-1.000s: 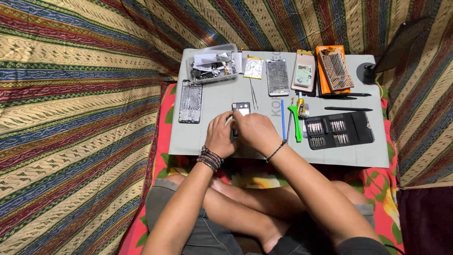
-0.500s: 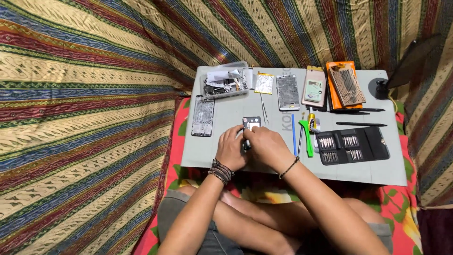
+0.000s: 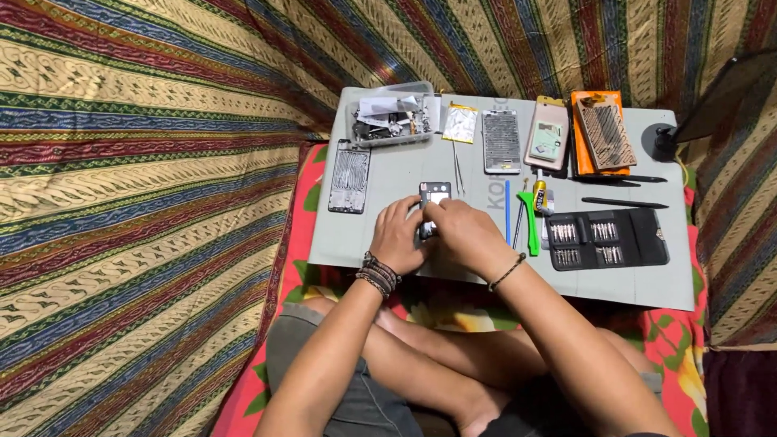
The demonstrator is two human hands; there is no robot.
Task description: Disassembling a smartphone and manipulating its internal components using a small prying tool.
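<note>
Both the left hand [image 3: 398,236] and the right hand [image 3: 463,235] close around a small phone [image 3: 433,202] on the grey mat [image 3: 388,235], near its middle. A slip could flick the phone's loose bits toward the tweezers [image 3: 458,171] or green pry tool [image 3: 530,222] just right.

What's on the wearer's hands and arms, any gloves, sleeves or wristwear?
No gloves or sleeves: both arms are bare. The left hand has a stack of dark beaded bracelets at the wrist. The right hand has one thin dark cord bracelet.

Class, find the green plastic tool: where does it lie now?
The green tool lies on the grey mat, just right of the right hand, left of the black bit case.
</note>
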